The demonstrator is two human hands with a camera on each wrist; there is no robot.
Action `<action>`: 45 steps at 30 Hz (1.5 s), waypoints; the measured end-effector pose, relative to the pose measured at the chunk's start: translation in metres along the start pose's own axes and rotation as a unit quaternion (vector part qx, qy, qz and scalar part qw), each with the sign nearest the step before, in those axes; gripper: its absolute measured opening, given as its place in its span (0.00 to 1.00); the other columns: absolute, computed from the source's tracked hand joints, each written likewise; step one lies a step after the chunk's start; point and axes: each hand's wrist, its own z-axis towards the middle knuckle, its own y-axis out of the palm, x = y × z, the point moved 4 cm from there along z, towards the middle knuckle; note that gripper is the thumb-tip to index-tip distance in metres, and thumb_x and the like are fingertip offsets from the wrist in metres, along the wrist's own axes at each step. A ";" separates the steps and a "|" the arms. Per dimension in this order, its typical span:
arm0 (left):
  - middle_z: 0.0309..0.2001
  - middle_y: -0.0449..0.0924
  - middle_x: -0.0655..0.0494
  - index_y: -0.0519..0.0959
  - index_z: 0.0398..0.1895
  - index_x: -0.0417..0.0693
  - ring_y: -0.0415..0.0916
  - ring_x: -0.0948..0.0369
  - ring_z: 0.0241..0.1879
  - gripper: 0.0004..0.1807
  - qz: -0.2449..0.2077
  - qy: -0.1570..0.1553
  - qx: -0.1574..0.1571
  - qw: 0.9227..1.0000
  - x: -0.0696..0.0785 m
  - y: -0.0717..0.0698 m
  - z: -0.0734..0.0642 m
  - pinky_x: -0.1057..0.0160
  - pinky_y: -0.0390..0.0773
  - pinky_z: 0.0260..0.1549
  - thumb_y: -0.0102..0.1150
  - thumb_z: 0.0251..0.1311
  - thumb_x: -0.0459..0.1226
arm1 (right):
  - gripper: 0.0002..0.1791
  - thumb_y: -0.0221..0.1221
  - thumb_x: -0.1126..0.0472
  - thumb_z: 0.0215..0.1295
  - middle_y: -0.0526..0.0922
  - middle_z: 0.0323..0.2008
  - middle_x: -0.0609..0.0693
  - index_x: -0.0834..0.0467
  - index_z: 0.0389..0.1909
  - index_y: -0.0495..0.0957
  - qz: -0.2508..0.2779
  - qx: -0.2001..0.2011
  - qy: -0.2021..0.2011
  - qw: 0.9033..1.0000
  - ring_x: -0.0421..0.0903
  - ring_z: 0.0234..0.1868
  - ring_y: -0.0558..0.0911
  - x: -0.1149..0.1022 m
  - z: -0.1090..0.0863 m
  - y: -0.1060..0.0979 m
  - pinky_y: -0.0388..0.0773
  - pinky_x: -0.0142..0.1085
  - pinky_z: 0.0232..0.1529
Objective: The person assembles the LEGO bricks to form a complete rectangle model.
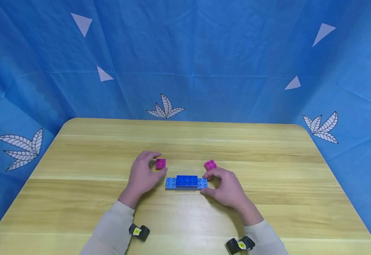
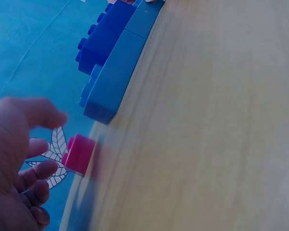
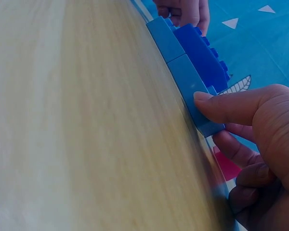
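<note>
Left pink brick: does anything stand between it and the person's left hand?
Nothing visible does. The left hand is beside the left pink brick, and neither the head view nor the left wrist view shows another object in the gap. The blue stack sits to the brick's right, outside that gap.

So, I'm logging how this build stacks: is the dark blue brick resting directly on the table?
No, the dark blue brick sits on top of two lighter blue bricks set end to end.
</note>
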 end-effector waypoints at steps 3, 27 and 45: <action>0.54 0.77 0.50 0.80 0.55 0.43 0.73 0.50 0.55 0.28 0.006 -0.009 -0.002 1.000 -0.002 0.001 0.002 0.46 0.69 0.56 0.76 0.50 0.41 | 0.19 0.80 0.61 0.42 0.80 0.34 0.39 0.50 0.36 0.84 0.000 0.001 -0.002 1.000 0.44 0.41 0.79 0.000 0.000 0.000 0.72 0.46 0.50; 0.51 0.78 0.46 0.81 0.52 0.41 0.74 0.49 0.51 0.27 0.013 -0.057 -0.007 0.998 -0.009 0.013 0.007 0.49 0.73 0.53 0.77 0.48 0.39 | 0.19 0.81 0.60 0.41 0.80 0.33 0.38 0.49 0.35 0.84 0.007 0.006 -0.012 1.000 0.43 0.40 0.79 0.002 0.001 0.001 0.73 0.46 0.49; 0.47 0.78 0.50 0.82 0.48 0.43 0.74 0.50 0.48 0.22 -0.006 -0.047 -0.007 0.999 -0.006 0.009 0.002 0.51 0.74 0.49 0.76 0.50 0.40 | 0.20 0.81 0.60 0.41 0.80 0.33 0.38 0.49 0.36 0.83 0.004 -0.001 -0.004 1.000 0.43 0.40 0.79 0.000 0.000 0.000 0.72 0.45 0.50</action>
